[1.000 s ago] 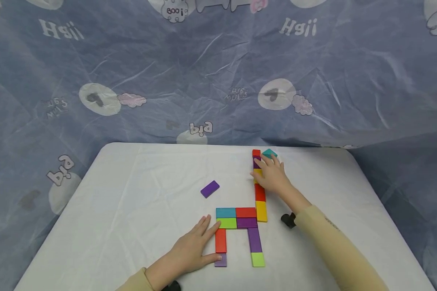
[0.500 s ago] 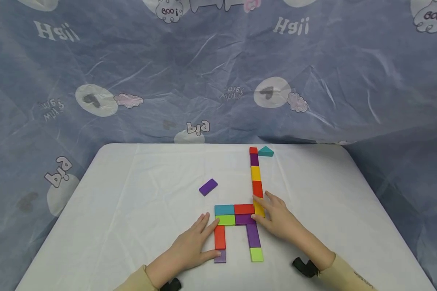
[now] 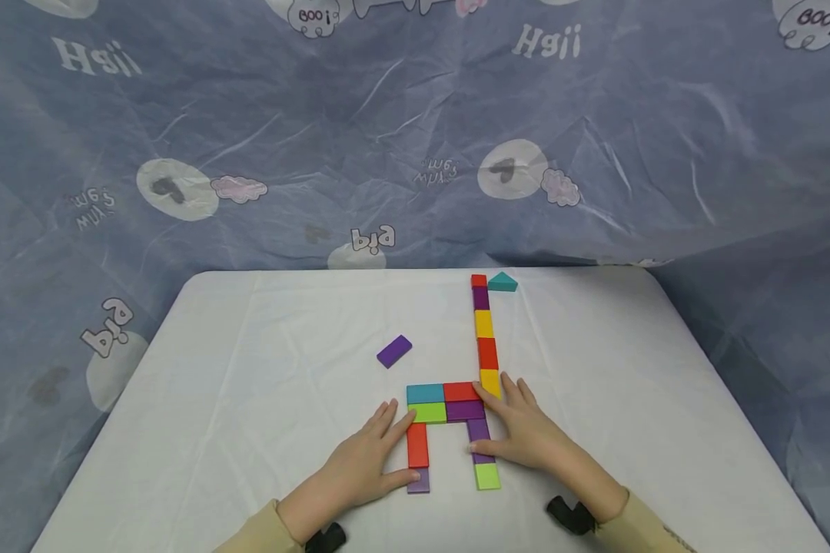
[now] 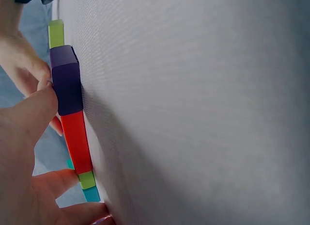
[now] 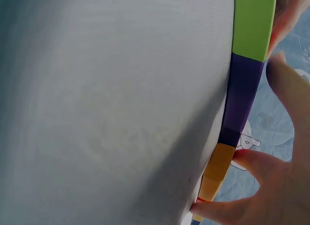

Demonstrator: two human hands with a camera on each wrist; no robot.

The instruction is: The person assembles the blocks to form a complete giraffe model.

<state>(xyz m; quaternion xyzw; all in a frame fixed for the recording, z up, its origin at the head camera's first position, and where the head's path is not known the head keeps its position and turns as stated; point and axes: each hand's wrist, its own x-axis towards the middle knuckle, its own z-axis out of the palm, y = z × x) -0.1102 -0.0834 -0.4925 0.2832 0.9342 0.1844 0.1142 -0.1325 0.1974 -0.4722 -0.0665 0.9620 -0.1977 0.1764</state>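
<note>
Flat coloured blocks lie joined in a figure on the white table. My left hand (image 3: 361, 465) rests along its left leg, thumb at the light purple block (image 3: 420, 484) and index finger at the green block (image 3: 430, 414); the red block (image 3: 418, 445) lies between. On the other side, my right hand (image 3: 526, 430) has its thumb on the purple leg block (image 3: 478, 430) and index finger by the red block (image 3: 459, 392) and yellow block (image 3: 489, 379). Its fingers are spread and loosely bent. In the right wrist view the thumb is beside the purple block (image 5: 242, 94).
A column of blocks, including a red block (image 3: 487, 353), runs up to the far edge. Beside its top lies a teal triangular block (image 3: 502, 283). One loose purple block (image 3: 394, 352) lies left of the column. A patterned blue-grey cloth (image 3: 318, 153) hangs behind the table.
My right hand has come down from the top of the column to the right leg. The teal triangle, touched by it earlier, now lies free and turned. My left hand stays in place.
</note>
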